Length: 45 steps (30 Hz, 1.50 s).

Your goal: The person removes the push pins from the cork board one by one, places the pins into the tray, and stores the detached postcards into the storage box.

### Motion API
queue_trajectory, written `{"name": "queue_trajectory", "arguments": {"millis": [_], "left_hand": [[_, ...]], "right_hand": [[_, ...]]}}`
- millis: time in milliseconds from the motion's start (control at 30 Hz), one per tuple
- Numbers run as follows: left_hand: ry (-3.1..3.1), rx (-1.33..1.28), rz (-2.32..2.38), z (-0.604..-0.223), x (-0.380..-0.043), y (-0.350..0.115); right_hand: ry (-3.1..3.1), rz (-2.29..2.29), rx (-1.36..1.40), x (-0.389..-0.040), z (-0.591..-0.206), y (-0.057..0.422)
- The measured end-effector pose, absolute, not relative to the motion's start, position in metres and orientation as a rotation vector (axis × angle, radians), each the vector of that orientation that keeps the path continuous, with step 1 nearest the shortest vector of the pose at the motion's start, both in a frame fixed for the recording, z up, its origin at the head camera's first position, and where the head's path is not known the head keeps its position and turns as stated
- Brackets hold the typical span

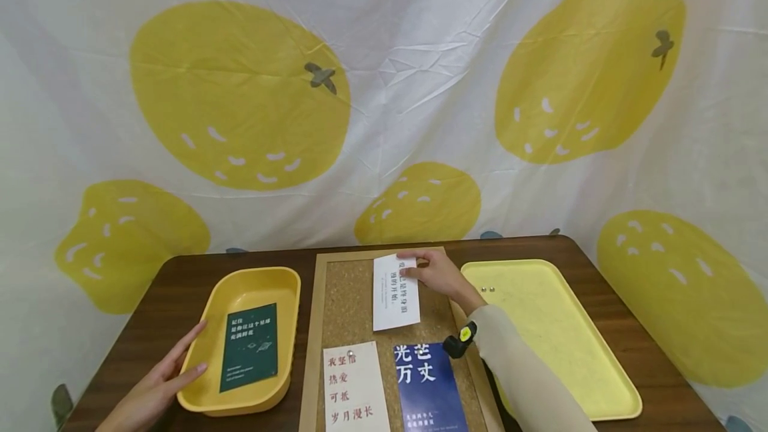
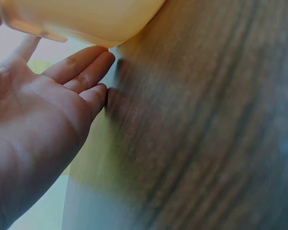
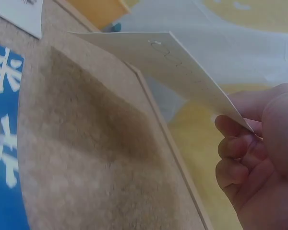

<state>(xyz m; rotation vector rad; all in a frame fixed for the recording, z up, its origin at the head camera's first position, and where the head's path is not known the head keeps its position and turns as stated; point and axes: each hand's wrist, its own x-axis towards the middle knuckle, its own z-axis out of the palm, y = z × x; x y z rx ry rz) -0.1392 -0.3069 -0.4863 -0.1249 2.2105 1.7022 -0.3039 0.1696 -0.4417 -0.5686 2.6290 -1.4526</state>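
Observation:
My right hand [image 1: 441, 279] pinches the upper right edge of a white card [image 1: 390, 309] with dark printed characters, over the upper part of a framed corkboard [image 1: 351, 305]. In the right wrist view the card [image 3: 177, 67] stands tilted away from the cork, its shadow falling below it. My left hand [image 1: 150, 389] holds the left rim of a deep yellow bin [image 1: 289, 332], thumb over the rim. Its other fingers [image 2: 89, 72] lie outside, under the bin's wall. Inside the bin lies a dark green card [image 1: 249, 352].
Lower on the corkboard are a cream card [image 1: 354, 395] with red characters and a blue card [image 1: 429, 392]; a small round pin [image 1: 351, 353] sits on the cream one. Right of the board is a pale yellow tray [image 1: 558, 332] with two small metallic pins [image 1: 488, 290]. A patterned curtain [image 1: 420, 112] hangs behind.

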Motion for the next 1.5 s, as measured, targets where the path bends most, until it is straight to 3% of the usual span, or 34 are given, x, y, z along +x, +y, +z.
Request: {"name": "queue_trajectory", "arguments": {"millis": [1500], "left_hand": [[2.177, -0.103, 1.732, -0.484, -0.135, -0.309]], "right_hand": [[2.412, -1.611, -0.696, -0.282, -0.415, 0.095]]}}
